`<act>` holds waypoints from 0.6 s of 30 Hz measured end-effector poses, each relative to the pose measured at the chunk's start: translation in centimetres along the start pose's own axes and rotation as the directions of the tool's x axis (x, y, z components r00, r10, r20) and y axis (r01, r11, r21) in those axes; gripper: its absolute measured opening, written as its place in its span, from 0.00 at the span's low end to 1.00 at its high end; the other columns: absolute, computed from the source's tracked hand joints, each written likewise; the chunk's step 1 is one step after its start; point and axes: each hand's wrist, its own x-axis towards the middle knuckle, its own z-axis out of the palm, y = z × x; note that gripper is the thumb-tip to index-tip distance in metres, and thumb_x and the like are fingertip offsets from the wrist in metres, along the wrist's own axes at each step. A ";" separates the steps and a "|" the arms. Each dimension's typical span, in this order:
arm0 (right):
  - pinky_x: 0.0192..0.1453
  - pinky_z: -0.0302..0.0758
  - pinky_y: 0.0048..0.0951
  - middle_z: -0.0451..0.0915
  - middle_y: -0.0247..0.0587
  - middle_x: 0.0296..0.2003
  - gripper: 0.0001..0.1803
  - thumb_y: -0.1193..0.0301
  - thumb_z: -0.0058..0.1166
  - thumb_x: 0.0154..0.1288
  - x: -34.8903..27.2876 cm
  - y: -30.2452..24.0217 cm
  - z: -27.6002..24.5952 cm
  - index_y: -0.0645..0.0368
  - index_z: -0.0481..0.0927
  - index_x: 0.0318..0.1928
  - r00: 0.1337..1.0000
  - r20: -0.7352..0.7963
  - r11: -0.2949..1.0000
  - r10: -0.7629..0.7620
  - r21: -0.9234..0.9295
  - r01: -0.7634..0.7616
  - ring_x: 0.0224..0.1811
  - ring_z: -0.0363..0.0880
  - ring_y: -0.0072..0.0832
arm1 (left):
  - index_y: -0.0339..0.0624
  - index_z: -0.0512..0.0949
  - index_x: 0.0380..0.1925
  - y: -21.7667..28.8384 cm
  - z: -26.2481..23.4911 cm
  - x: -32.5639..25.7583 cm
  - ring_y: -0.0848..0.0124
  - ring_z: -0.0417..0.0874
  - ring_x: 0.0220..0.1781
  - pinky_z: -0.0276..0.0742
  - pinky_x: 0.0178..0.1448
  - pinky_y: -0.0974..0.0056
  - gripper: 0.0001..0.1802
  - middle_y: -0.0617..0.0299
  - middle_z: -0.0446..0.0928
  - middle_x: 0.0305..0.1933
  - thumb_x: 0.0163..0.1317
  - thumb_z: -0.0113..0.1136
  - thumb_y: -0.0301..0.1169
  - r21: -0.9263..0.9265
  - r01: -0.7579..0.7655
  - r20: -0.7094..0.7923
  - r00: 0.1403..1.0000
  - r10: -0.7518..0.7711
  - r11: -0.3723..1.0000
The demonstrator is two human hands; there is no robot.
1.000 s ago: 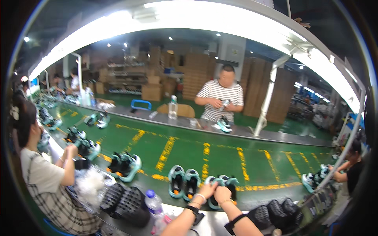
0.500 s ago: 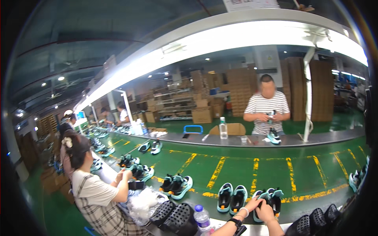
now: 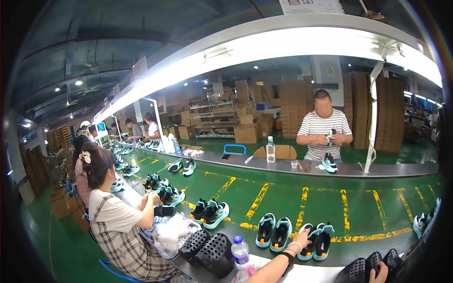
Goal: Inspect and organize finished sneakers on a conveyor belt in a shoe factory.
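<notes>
Looks like a two-sided handling step: left hand (image 3: 303,239) on shoe (image 3: 306,254), right hand (image 3: 379,273) at black perforated clogs (image 3: 373,262); can't tell either grip. Lifting needs secure hold.

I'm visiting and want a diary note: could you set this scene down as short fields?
Left hand: on a black-and-teal shoe
Right hand: at black perforated pieces; grip unclear
Left of that shoe: a similar pair
Bottle: clear, purple cap
Across: person in striped top
Surface: green, yellow markings
</notes>
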 end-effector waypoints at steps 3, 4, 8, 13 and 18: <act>0.60 0.70 0.37 0.79 0.57 0.47 0.30 0.75 0.58 0.51 0.6 2.3 2.5 0.69 0.71 0.57 0.926 -0.352 0.981 -0.138 0.080 0.177 0.52 0.78 0.48 | 0.41 0.62 0.65 0.2 -0.6 -0.4 0.47 0.69 0.66 0.68 0.67 0.56 0.44 0.43 0.69 0.63 0.45 0.70 0.24 -0.291 -0.054 -0.090 0.996 0.029 0.955; 0.65 0.65 0.35 0.77 0.56 0.52 0.31 0.79 0.58 0.46 0.8 4.3 3.5 0.68 0.71 0.57 0.980 -0.194 0.962 0.034 0.272 0.021 0.58 0.74 0.44 | 0.38 0.63 0.63 -0.6 -1.2 -0.4 0.47 0.67 0.67 0.66 0.68 0.56 0.42 0.42 0.67 0.63 0.45 0.67 0.22 -0.169 -0.108 -0.331 0.942 0.046 0.980; 0.58 0.71 0.39 0.79 0.58 0.48 0.36 0.73 0.69 0.44 1.4 5.3 2.5 0.65 0.71 0.56 0.995 -0.055 0.957 0.083 0.283 -0.065 0.54 0.77 0.52 | 0.39 0.70 0.57 5.2 0.0 -3.4 0.50 0.68 0.61 0.59 0.70 0.51 0.31 0.47 0.72 0.53 0.50 0.64 0.30 0.029 -0.236 -0.671 0.715 0.194 0.971; 0.57 0.72 0.40 0.79 0.57 0.48 0.34 0.68 0.70 0.47 1.2 6.7 2.2 0.65 0.71 0.55 0.995 0.000 0.974 0.097 0.204 -0.095 0.52 0.78 0.50 | 0.43 0.77 0.51 6.3 3.2 -7.9 0.56 0.72 0.55 0.54 0.70 0.44 0.30 0.56 0.75 0.46 0.55 0.60 0.53 0.244 -0.137 -0.259 0.945 0.200 0.960; 0.46 0.77 0.31 0.83 0.54 0.40 0.30 0.69 0.67 0.53 2.7 0.5 -0.6 0.67 0.71 0.55 0.972 -0.156 0.782 0.178 0.622 -0.044 0.38 0.83 0.38 | 0.52 0.79 0.52 6.0 4.1 -8.3 0.60 0.71 0.55 0.57 0.69 0.49 0.23 0.62 0.77 0.45 0.55 0.62 0.41 0.340 -0.104 -0.295 0.932 0.211 0.935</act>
